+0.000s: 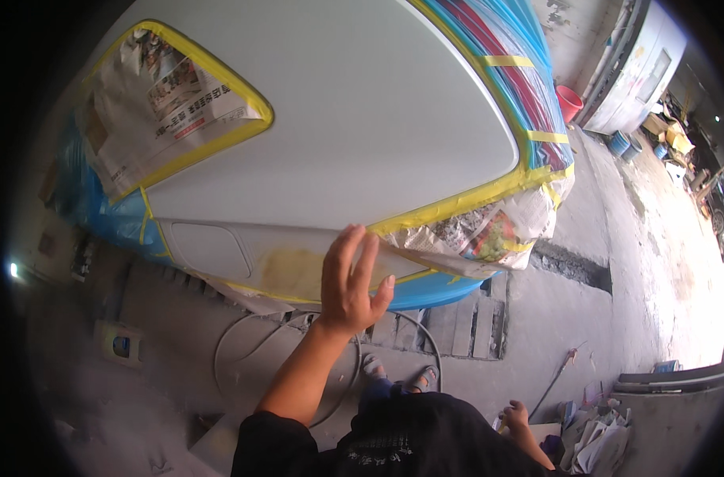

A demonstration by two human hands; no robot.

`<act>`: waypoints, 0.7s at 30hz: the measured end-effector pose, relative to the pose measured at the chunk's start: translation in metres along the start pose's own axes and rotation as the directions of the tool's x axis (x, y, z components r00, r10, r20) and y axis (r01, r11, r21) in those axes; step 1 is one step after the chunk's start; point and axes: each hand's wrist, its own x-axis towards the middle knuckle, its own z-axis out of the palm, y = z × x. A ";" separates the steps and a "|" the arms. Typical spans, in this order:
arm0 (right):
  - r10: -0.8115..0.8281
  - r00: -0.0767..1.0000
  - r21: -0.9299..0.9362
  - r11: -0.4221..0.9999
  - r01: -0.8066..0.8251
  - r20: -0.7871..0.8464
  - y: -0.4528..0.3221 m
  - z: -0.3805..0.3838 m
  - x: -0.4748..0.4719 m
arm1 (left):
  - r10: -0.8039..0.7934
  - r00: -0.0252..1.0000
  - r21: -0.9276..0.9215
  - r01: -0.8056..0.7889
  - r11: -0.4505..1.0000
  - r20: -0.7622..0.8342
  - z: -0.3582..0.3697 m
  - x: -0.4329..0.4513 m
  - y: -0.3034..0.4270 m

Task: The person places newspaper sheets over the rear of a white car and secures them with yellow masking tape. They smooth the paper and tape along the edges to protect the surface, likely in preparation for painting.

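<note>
My left hand (351,292) reaches forward with spread fingers over the lower rear side of a pale grey car body panel (362,119). Its fingertips are at the body crease, by the end of yellow masking tape (457,206); whether they touch is unclear. Left of it is a tan sanded patch (290,268), then the fuel filler flap (210,247). Newspaper (159,119) edged with yellow tape covers the side window. More newspaper (487,232) and clear film over a red lamp (526,83) cover the rear. My right hand (515,414) is low at my side, fingers curled near a small yellowish thing.
A hose (436,340) loops on the concrete floor around my feet. Slatted boards (466,328) cover a floor channel beside the car; an uncovered trench (570,268) lies farther right. Papers (594,441) are heaped at lower right. A red bucket (569,102) stands by the wall.
</note>
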 end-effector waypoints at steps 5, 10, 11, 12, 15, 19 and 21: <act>0.003 0.998 -0.014 1.000 -0.004 -0.067 0.002 0.007 -0.024 | 0.006 0.972 0.080 -0.025 0.996 0.234 0.007 0.023 -0.024; 0.013 0.998 -0.023 1.000 -0.015 -0.068 0.030 0.023 -0.033 | 0.155 0.885 0.039 -0.192 0.981 0.440 0.020 0.051 -0.014; 0.049 0.997 -0.005 0.999 -0.049 -0.059 0.034 0.025 -0.035 | 0.165 0.871 0.077 -0.225 0.971 0.463 0.021 0.050 -0.017; 0.075 0.996 0.010 0.997 -0.075 -0.042 0.025 0.030 -0.042 | 0.168 0.859 0.125 -0.258 0.958 0.484 0.019 0.048 -0.023; 0.096 0.995 0.041 0.995 -0.095 -0.037 0.028 0.036 -0.042 | 0.112 0.867 0.236 -0.253 0.938 0.485 0.006 0.032 -0.050; 0.069 0.996 0.093 0.994 -0.064 -0.058 0.034 0.043 -0.036 | -0.131 0.962 0.421 0.019 0.907 0.238 -0.033 0.010 -0.112; 0.075 0.996 0.105 0.992 -0.069 -0.054 0.032 0.043 -0.034 | -0.248 0.968 0.437 0.209 0.875 0.034 -0.037 0.010 -0.123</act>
